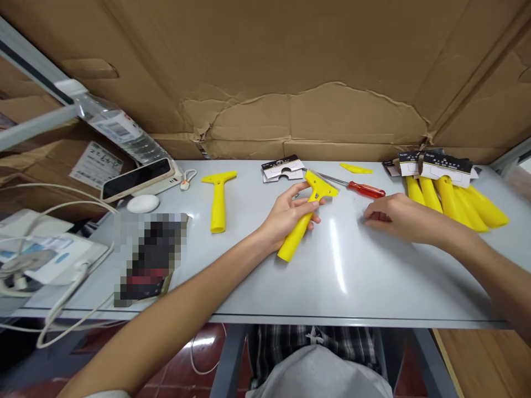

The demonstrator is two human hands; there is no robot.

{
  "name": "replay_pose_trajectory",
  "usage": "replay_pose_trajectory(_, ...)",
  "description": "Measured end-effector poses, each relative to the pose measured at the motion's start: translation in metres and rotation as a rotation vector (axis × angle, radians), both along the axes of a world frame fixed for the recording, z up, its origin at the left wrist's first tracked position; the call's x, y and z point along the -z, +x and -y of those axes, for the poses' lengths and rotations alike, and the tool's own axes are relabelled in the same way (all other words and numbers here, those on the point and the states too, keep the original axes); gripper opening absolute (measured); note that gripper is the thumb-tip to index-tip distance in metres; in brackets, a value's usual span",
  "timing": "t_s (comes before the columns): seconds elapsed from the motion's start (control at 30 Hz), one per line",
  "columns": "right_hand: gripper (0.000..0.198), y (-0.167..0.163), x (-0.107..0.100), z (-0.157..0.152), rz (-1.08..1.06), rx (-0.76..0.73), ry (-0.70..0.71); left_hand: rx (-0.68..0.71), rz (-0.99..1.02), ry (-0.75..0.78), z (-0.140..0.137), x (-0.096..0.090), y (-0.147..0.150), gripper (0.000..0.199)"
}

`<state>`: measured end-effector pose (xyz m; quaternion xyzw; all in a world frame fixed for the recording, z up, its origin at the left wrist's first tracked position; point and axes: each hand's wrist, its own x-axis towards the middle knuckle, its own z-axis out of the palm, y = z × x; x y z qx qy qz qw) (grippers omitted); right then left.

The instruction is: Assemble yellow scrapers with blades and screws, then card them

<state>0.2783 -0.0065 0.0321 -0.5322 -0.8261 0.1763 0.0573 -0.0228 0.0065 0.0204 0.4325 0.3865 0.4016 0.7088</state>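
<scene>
My left hand (286,215) is closed around the neck of a yellow scraper (295,237), its wide head tilted up to the right and its handle pointing down toward me. To the right, my right hand (392,215) hovers low at the table, fingers curled together; whether anything is between them is hidden. Just beyond it lies a screwdriver (365,189) with a clear red handle, its shaft running left behind the scraper head. A second yellow scraper (218,202) lies to the left. Farther back is a flat yellow blade cover (355,168).
Printed cards (284,168) lie at the back. Several yellow scrapers with cards (450,202) are piled at right. On the left are a phone (139,179), a white oval case (143,203), a blurred-out device (153,260), cables and a water bottle (120,127). Cardboard (311,121) walls the back.
</scene>
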Motion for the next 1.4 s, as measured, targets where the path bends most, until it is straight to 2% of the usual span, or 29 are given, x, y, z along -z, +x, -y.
replay_pose_trajectory(0.17,0.019,-0.018,-0.006,-0.024,0.161,-0.037,-0.171,-0.001,0.011,-0.015,-0.002,0.000,-0.001,0.064)
replay_pose_trajectory(0.43,0.022,-0.011,-0.012,-0.041,0.100,-0.040,-0.270,-0.016,0.039,-0.049,-0.003,-0.002,-0.001,0.069)
replay_pose_trajectory(0.57,0.028,-0.008,-0.016,-0.040,0.070,-0.014,-0.265,-0.009,0.029,-0.038,-0.003,-0.002,-0.001,0.067)
replay_pose_trajectory(0.67,0.024,-0.012,-0.016,-0.038,0.108,-0.015,-0.259,-0.009,0.025,-0.034,-0.003,-0.001,-0.001,0.067)
replay_pose_trajectory(0.83,0.022,-0.025,-0.015,-0.039,0.153,-0.092,-0.152,-0.004,0.022,-0.022,-0.003,-0.001,-0.001,0.069)
replay_pose_trajectory(0.93,0.023,-0.034,-0.021,-0.044,0.022,-0.166,-0.047,0.002,0.020,-0.013,-0.003,-0.001,-0.001,0.067)
replay_pose_trajectory(1.07,0.034,-0.050,-0.028,-0.057,-0.347,-0.202,0.018,0.008,0.033,-0.027,-0.004,-0.002,-0.001,0.067)
replay_pose_trajectory(1.23,0.041,-0.075,-0.020,-0.077,-0.774,-0.127,-0.073,0.016,0.052,-0.044,-0.005,-0.001,-0.002,0.069)
replay_pose_trajectory(1.4,0.046,-0.083,-0.003,-0.085,-0.958,-0.042,-0.268,0.057,0.098,-0.009,-0.006,0.002,-0.002,0.069)
